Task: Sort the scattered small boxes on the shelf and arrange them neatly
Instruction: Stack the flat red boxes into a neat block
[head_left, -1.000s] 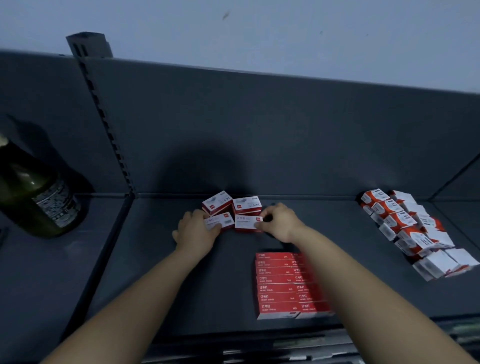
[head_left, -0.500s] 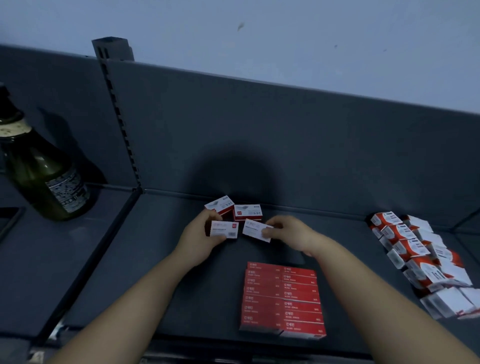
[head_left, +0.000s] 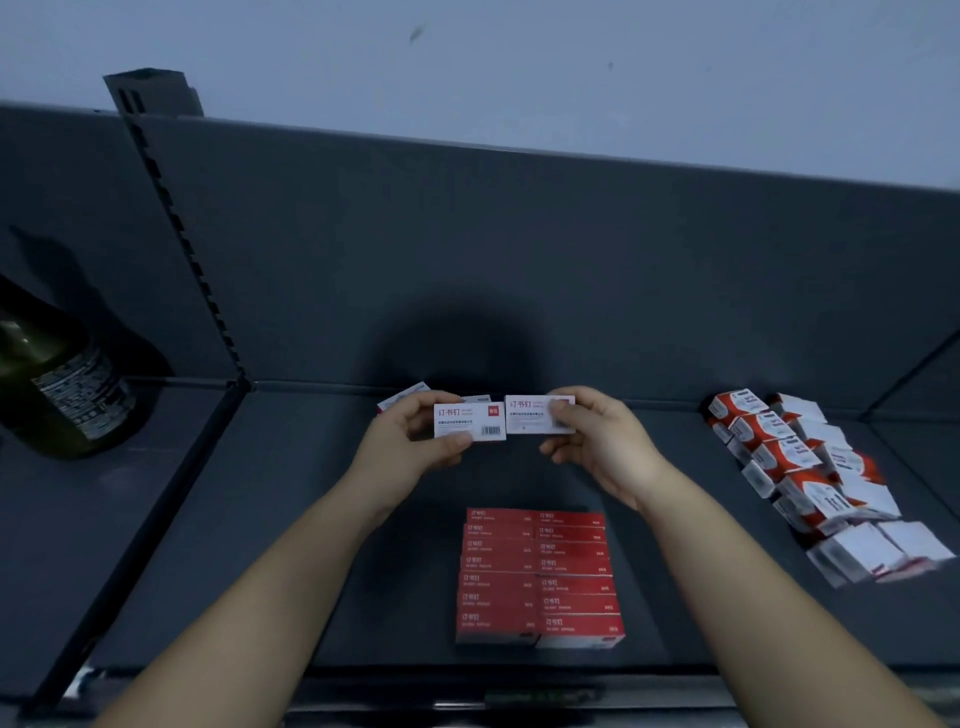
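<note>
My left hand (head_left: 400, 447) pinches a small white box (head_left: 469, 422) with a red mark and a barcode, lifted above the dark shelf (head_left: 291, 519). Right beside it, my right hand (head_left: 597, 441) pinches a second white box (head_left: 537, 414), edge to edge with the first. Behind them, two more small boxes (head_left: 410, 393) lie on the shelf near the back panel, mostly hidden. In front, a neat block of red boxes (head_left: 537, 577) stands in two columns near the shelf's front edge.
A loose pile of red-and-white boxes (head_left: 810, 478) lies at the right of the shelf. A dark green bottle (head_left: 62, 395) stands in the left bay, beyond the slotted upright (head_left: 187, 249). The grey back panel rises behind.
Both hands have picked one white box each off the shelf and raised them side by side, faces toward me. The view has shifted a little.
</note>
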